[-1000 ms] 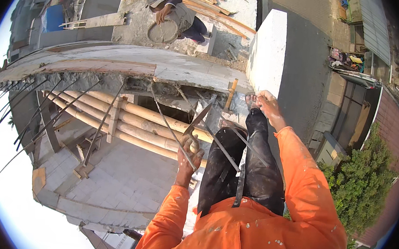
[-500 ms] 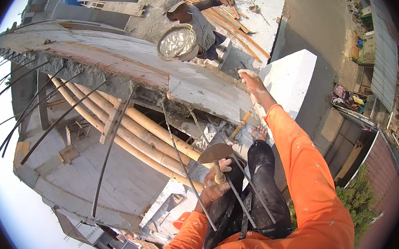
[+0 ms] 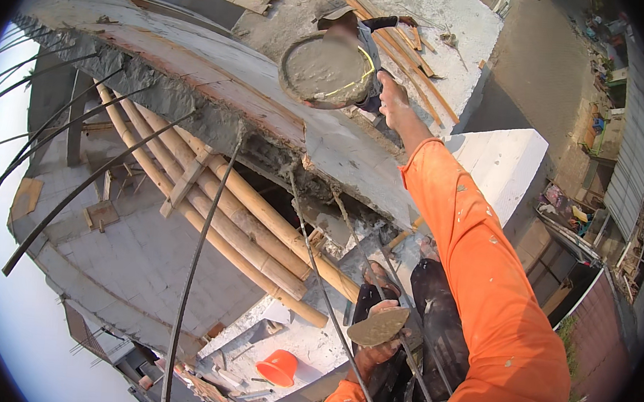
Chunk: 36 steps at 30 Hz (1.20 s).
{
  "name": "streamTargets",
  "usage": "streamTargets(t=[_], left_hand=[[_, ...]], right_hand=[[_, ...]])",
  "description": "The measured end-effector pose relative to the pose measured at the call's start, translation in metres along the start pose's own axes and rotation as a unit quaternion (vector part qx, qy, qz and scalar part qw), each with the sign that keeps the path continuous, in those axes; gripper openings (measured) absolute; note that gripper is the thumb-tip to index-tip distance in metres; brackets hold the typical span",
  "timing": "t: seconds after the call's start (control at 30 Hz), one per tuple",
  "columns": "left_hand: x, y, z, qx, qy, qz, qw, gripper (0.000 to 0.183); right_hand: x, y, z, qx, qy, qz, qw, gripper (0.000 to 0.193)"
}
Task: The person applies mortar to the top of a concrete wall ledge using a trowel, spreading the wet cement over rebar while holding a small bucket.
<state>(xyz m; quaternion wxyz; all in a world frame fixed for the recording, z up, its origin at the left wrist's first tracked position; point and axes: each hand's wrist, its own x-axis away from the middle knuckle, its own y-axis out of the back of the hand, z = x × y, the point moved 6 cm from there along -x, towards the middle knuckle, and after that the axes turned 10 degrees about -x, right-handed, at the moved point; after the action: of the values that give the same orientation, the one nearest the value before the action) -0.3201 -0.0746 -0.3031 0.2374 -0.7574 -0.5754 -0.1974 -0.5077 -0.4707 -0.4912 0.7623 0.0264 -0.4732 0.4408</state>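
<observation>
My right hand is stretched forward to the right rim of a round bucket and grips it there, its fingers partly hidden behind the edge. Grey wet mortar fills the bucket, and a yellow handle lies along its right side. A co-worker in a cap stands behind the bucket, one arm out to the right. Close to my legs, my left hand is closed on a trowel with a rounded, mortar-smeared blade. Its handle is mostly hidden now.
Thin steel bars stick out from the rough concrete edge, several of them passing near my left arm. Bamboo poles lie below. An orange bucket rests at the lower left. A white block wall stands right; wood strips lie beyond.
The bucket has risen closer to me and now meets my right hand, which was apart from it. My left hand and trowel have moved lower and right. The view has shifted.
</observation>
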Motion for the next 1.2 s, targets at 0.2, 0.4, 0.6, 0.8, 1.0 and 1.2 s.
streamTargets(t=[0.2, 0.4, 0.6, 0.8, 1.0, 1.2], left_hand=[[0.001, 0.003, 0.012, -0.136, 0.024, -0.001, 0.99, 0.054], [0.017, 0.006, 0.001, -0.196, -0.008, -0.032, 0.98, 0.04], [-0.013, -0.009, -0.055, -0.439, -0.241, -0.056, 0.864, 0.031], [-0.022, -0.008, -0.027, -0.42, -0.185, -0.032, 0.888, 0.028], [-0.023, 0.001, -0.032, -0.462, -0.2, 0.027, 0.864, 0.024], [-0.021, 0.013, -0.013, -0.317, -0.349, -0.052, 0.881, 0.026]], right_hand=[[-0.007, -0.03, 0.008, -0.242, 0.044, 0.028, 0.969, 0.041], [0.064, -0.092, 0.085, -0.273, 0.046, 0.185, 0.943, 0.036], [0.142, -0.072, 0.109, -0.145, 0.032, 0.05, 0.988, 0.042], [0.234, 0.025, 0.106, -0.128, 0.064, -0.022, 0.989, 0.042], [0.366, 0.148, 0.079, -0.121, 0.028, -0.159, 0.979, 0.035], [0.525, 0.3, 0.007, -0.05, 0.052, -0.356, 0.932, 0.024]])
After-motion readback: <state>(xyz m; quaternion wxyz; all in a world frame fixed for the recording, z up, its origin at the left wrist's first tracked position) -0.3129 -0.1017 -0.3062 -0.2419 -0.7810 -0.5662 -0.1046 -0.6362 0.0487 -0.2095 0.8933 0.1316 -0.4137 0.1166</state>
